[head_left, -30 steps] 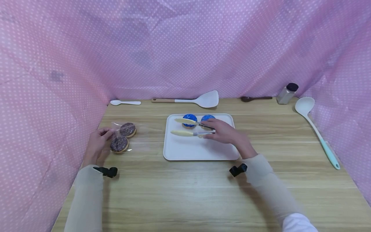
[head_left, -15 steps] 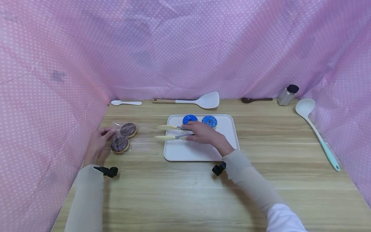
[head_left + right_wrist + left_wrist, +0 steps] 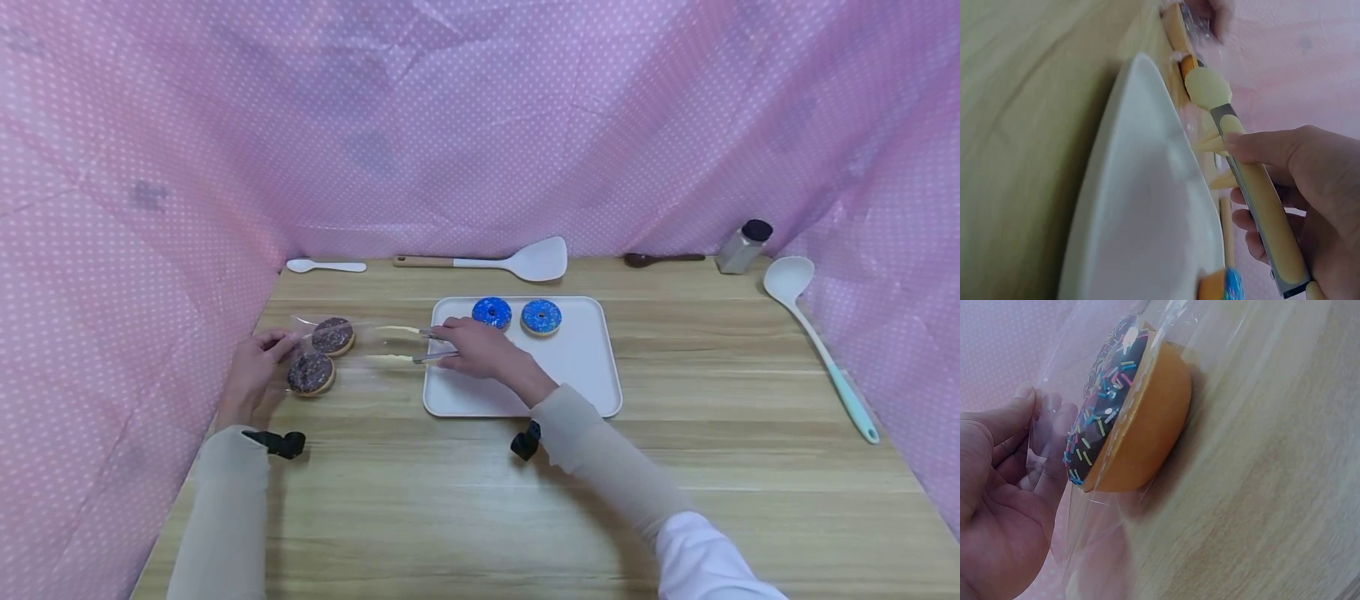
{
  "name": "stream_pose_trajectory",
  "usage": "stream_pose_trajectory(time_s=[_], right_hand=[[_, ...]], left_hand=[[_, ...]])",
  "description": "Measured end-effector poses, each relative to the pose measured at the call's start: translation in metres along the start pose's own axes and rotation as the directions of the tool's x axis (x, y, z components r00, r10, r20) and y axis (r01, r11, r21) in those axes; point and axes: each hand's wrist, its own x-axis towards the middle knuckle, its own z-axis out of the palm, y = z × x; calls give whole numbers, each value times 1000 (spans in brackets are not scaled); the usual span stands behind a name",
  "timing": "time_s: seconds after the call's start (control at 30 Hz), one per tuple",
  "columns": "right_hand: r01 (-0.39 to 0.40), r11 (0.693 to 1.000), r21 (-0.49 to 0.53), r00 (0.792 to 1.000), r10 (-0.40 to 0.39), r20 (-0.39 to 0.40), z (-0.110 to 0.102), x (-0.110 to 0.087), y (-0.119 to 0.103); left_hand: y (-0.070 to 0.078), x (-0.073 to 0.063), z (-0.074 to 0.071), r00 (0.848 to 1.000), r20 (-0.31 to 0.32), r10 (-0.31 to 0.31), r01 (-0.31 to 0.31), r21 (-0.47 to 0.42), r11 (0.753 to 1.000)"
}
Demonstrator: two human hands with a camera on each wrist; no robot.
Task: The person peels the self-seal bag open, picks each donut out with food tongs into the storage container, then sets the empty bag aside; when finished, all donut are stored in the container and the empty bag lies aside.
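1. the right hand [image 3: 480, 348] is clamped on the tongs [image 3: 435, 357], thumb on 1 side and fingers curled at the other; the 2 pale yellow tips stand apart and point left, toward the other hand.
2. the left hand [image 3: 251, 371] pinches the edge of a clear bag [image 3: 360, 342] between thumb and fingers.
3. just right of that pinch, inside the bag, are 2 chocolate donuts with sprinkles: the far chocolate donut [image 3: 333, 335] and the near chocolate donut [image 3: 311, 373].
4. the tong tips are at the bag's right part; whether they touch it, i cannot tell.
5. below the right hand is a white tray [image 3: 577, 358]; just beyond that hand, on the tray, sit a dark blue donut [image 3: 492, 312] and, farther right, a lighter blue donut [image 3: 541, 317].
6. past the tray, away from the grip, lies a white spatula [image 3: 536, 258].
7. well right of the right hand is a ladle [image 3: 822, 346].
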Motion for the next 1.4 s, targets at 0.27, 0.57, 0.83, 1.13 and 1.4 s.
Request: stream_pose_trajectory(time_s=[0.27, 0.57, 0.83, 1.13, 1.4], right_hand=[[-68, 997, -26, 997, 67, -25, 12, 16, -23], [-128, 991, -34, 990, 126, -63, 21, 28, -43], [-173, 983, -55, 981, 167, -94, 26, 32, -57], [-204, 978, -55, 976, 198, -89, 27, 35, -61], [-198, 978, -62, 977, 192, -87, 27, 34, -60]], left_hand=[[1, 0, 0, 1000, -7, 6, -6, 17, 1000], [1, 1, 1, 1000, -6, 10, -10, 40, 999], [2, 1, 2, 1000, -15, 15, -14, 76, 997], [3, 1, 3, 1000, -15, 22, -20, 92, 996], [2, 2, 4, 1000, -16, 15, -13, 84, 996]])
